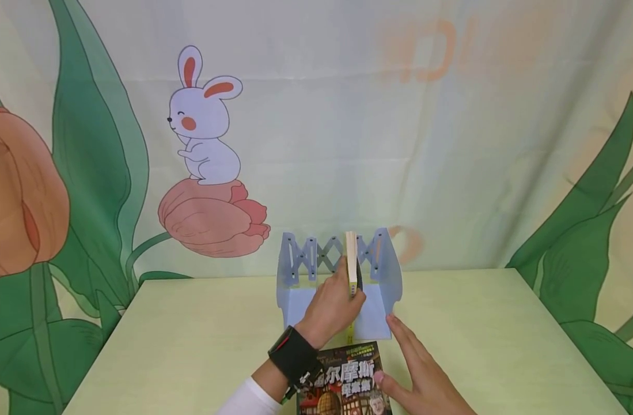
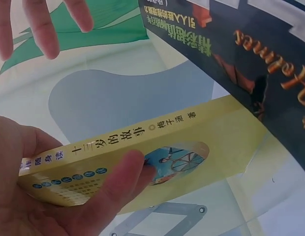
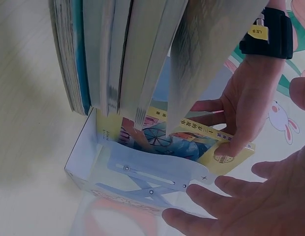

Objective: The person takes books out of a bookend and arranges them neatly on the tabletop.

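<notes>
My left hand point(image 1: 332, 305) pinches a thin yellow paperback book point(image 1: 352, 259) by its spine edge, thumb on one cover and fingers on the other. The book stands upright inside a pale blue expandable bookend point(image 1: 374, 320), right of its middle. In the left wrist view, the yellow book's point(image 2: 224, 128) spine and cover picture show. My right hand point(image 1: 425, 374) has its fingers spread, fingertips at the front edge of the bookend's right side panel. Its thumb is by the edge of a dark-covered book point(image 1: 344, 374) in front of the bookend.
The dark book lies on top of a pile of several books point(image 3: 118, 59), whose page edges show in the right wrist view. A pale green table point(image 1: 192, 334) is underneath. Behind hangs a curtain point(image 1: 321, 144) printed with a rabbit and tulips.
</notes>
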The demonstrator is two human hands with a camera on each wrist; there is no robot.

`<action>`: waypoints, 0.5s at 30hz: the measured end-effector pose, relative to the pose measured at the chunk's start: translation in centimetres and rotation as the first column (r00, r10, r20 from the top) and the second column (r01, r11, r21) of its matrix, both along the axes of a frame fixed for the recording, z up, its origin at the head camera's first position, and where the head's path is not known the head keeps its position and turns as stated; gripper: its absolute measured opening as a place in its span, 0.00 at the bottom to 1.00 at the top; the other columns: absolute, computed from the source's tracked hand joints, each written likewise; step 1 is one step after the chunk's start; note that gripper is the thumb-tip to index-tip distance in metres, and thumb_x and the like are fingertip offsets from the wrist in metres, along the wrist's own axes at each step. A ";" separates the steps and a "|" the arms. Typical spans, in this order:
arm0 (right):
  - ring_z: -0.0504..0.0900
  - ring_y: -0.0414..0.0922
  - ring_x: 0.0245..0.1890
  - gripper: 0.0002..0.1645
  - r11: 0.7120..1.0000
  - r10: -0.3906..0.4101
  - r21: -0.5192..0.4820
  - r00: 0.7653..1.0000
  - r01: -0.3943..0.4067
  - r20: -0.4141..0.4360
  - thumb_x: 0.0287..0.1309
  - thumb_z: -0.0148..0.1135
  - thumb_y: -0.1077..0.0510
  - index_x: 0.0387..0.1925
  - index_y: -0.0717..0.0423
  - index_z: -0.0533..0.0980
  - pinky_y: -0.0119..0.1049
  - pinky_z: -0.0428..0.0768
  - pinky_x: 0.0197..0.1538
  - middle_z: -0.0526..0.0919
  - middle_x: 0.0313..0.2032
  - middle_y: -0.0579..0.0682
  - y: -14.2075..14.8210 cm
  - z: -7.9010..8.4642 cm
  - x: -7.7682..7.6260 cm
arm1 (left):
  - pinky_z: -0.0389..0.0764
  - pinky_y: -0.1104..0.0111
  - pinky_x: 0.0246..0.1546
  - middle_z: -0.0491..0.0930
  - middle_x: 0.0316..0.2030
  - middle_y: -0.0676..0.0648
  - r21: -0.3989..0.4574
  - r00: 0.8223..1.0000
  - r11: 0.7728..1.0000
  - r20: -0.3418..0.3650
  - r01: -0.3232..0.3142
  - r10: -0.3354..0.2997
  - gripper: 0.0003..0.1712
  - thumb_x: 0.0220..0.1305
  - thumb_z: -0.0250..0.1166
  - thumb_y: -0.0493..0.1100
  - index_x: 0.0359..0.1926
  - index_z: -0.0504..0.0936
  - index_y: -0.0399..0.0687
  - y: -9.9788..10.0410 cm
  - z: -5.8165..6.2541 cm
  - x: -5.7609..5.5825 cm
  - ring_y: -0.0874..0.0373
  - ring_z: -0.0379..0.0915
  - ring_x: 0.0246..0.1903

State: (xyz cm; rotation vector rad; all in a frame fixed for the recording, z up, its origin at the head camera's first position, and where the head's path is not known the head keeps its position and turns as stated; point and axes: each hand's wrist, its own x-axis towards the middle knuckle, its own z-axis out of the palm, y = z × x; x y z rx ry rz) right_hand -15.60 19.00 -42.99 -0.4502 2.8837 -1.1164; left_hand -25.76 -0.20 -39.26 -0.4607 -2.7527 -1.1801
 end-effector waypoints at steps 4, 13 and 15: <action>0.60 0.58 0.73 0.50 1.000 0.005 -0.001 1.000 -0.005 -0.018 0.61 0.59 0.36 0.76 0.25 0.42 0.69 0.68 0.61 0.51 0.77 0.46 -0.2 -0.1 -0.1 | 0.66 0.69 0.12 0.76 0.21 0.49 0.010 1.000 1.000 0.007 -0.004 0.004 0.45 0.67 0.58 0.43 0.76 0.44 0.37 -0.1 0.0 0.0 0.61 0.67 0.11; 0.59 0.59 0.74 0.49 1.000 0.009 0.003 1.000 -0.009 0.004 0.62 0.58 0.35 0.76 0.28 0.44 0.70 0.66 0.61 0.50 0.78 0.47 -0.2 0.2 -0.2 | 0.64 0.69 0.12 0.75 0.18 0.50 0.060 0.999 0.998 0.029 -0.021 0.019 0.45 0.68 0.57 0.42 0.77 0.43 0.39 -0.1 -0.1 0.0 0.61 0.65 0.10; 0.59 0.59 0.74 0.48 1.000 0.006 0.003 1.000 -0.006 0.029 0.62 0.57 0.34 0.76 0.26 0.44 0.71 0.66 0.61 0.49 0.78 0.46 -0.2 0.2 -0.2 | 0.63 0.69 0.12 0.75 0.16 0.50 0.077 0.999 0.997 0.047 -0.028 0.024 0.45 0.68 0.57 0.42 0.77 0.43 0.39 -0.1 -0.1 0.1 0.61 0.63 0.09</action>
